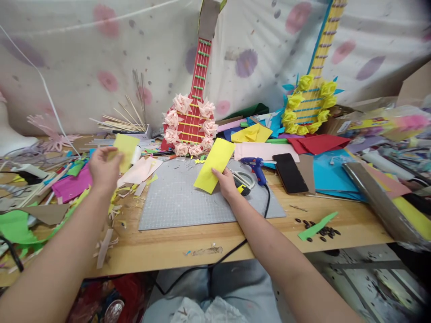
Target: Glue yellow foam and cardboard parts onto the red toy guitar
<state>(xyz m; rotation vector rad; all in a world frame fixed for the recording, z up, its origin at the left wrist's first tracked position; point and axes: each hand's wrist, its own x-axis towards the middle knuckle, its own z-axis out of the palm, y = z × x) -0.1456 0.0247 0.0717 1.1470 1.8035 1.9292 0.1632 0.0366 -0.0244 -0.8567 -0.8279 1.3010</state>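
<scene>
Yellow rectangular paper strip (pixel 214 165), light and floppy by the look of it, lifts off the grey cutting mat (pixel 188 202) pinched at its lower edge in your right hand (pixel 228 183), while your left hand (pixel 103 168) grips a smaller pale yellow paper piece (pixel 125 149).

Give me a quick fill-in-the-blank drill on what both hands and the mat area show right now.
1. The right hand holds a ____ sheet of paper over the grey cutting mat.
2. The left hand holds a smaller yellow piece out to the ____ of the mat.
3. The blue glue gun lies beside a black ____.

Missing words: yellow; left; phone
</scene>
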